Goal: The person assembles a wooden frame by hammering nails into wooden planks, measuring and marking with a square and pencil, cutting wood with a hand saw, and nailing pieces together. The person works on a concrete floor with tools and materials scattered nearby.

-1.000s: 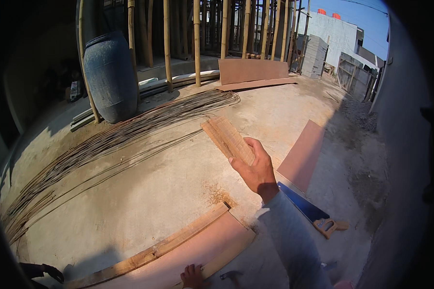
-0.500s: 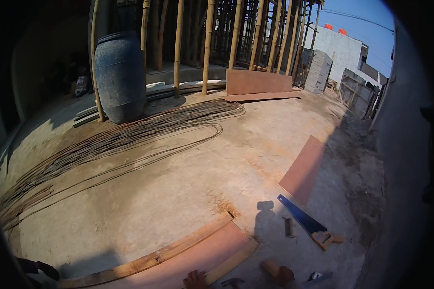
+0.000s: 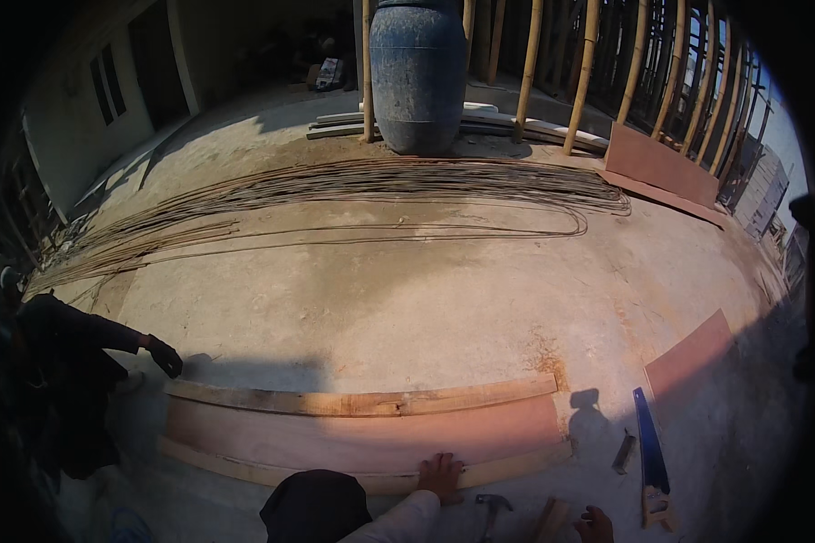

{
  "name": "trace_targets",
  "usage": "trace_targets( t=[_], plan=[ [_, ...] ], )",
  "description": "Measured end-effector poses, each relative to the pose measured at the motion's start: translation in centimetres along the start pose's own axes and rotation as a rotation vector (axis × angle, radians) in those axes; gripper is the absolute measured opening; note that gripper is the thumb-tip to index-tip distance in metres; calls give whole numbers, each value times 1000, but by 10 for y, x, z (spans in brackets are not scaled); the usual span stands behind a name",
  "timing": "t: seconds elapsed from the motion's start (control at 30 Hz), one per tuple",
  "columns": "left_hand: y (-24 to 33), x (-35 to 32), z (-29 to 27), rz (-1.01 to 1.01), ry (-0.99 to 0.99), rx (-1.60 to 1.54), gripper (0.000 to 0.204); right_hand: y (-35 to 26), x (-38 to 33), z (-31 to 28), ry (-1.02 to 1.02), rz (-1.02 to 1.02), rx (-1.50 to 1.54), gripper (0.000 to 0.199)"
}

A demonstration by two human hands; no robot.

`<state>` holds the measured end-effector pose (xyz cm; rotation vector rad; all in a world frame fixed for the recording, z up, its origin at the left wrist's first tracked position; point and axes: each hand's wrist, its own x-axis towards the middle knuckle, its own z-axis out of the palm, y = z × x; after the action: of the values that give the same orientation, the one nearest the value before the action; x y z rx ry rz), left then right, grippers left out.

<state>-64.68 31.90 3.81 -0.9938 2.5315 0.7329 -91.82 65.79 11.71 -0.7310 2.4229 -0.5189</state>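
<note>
A long reddish plywood panel (image 3: 353, 438) lies on the concrete in front of me. One wooden batten (image 3: 462, 398) runs along its far edge, another (image 3: 516, 465) along its near edge. My left hand (image 3: 441, 477) rests on the near batten with its fingers spread, some reaching onto the panel. A claw hammer (image 3: 491, 514) lies just right of that wrist. Further right, my right hand (image 3: 593, 525) is low over the ground with fingers apart and slightly bent, beside a short wood block (image 3: 552, 518). Nothing shows in its grasp.
A co-worker in dark clothes (image 3: 63, 380) is at the left, a dark-gloved hand (image 3: 165, 356) near the panel's end. A handsaw (image 3: 652, 452), a small block (image 3: 624, 451) and a plywood offcut (image 3: 693, 357) lie right. Beyond are steel bars (image 3: 353, 185), a blue drum (image 3: 418, 81) and bamboo poles (image 3: 584, 77).
My view has swung left, bringing the co-worker and the whole panel into sight. My left hand stays on the near batten. My right hand, earlier against the wood block, now appears slightly apart from it.
</note>
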Motion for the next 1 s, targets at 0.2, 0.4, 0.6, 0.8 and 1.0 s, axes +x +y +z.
trace_targets(
  t=[0.2, 0.4, 0.6, 0.8, 1.0],
  plan=[
    [5, -10, -21, -39, -19, -131, 97, -116, 55, -55, -262, -71, 199, 70],
    [4, -7, -3, -42, 92, -180, 90, -195, 129, 12, -432, -112, 656, 83],
    [1, -3, 3, -38, 128, -220, 88, -206, 188, 88, -363, -8, 874, 93],
    [3, -8, -11, -40, 60, -238, 91, -193, 243, 99, -190, 115, 908, 102],
    [2, -10, -20, -44, 17, -262, 92, -192, 273, 90, -195, -61, 975, 95]
  ],
)
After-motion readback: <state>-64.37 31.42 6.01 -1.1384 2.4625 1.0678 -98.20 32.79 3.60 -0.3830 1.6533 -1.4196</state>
